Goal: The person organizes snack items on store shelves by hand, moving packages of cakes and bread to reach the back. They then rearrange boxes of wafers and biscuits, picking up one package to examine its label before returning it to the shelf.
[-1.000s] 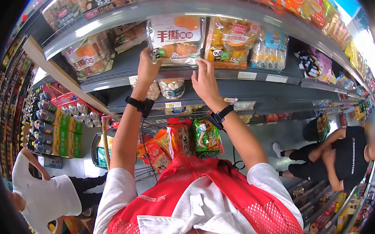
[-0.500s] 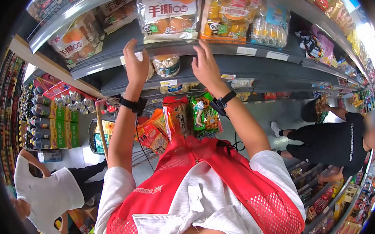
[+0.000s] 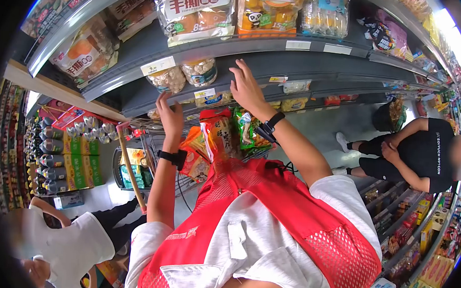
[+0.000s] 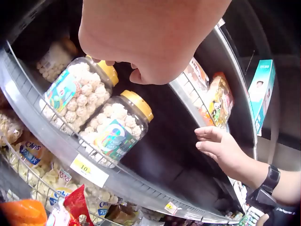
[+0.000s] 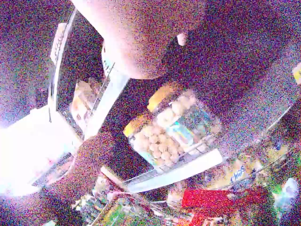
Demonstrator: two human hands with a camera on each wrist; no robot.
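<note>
Supermarket shelving fills the upper half of the head view: an upper shelf (image 3: 136, 48) carries bagged breads, with a lower shelf (image 3: 298, 66) beneath it. Below centre is the wearer's red mesh vest (image 3: 290, 200) over a light grey shirt. A person in black (image 3: 425, 150) stands at the right of the frame, another in white (image 3: 77, 235) at the lower left. A white bread bag (image 3: 196, 15) stands at top centre, an orange bread bag (image 3: 267, 11) just beside it. Between the wearer's arms are a red snack packet (image 3: 218, 132) and a green snack packet (image 3: 247, 129). Both hands are empty. The right hand (image 3: 248, 89), at centre, has its fingers extended and slightly spread, in front of the shelves. The left hand (image 3: 170, 118), lower and left of centre, has loosely bent fingers close to two yellow-lidded snack jars; whether it touches a lid cannot be told. The left jar (image 3: 167, 80) and right jar (image 3: 199, 72) stand side by side on the lower shelf, left of centre. The step seems to be sorting out the shelf display, between grasps; the next move probably calls for steadying or turning a jar by its lid. Smallest is a price label (image 3: 204, 93) below the jars.
</note>
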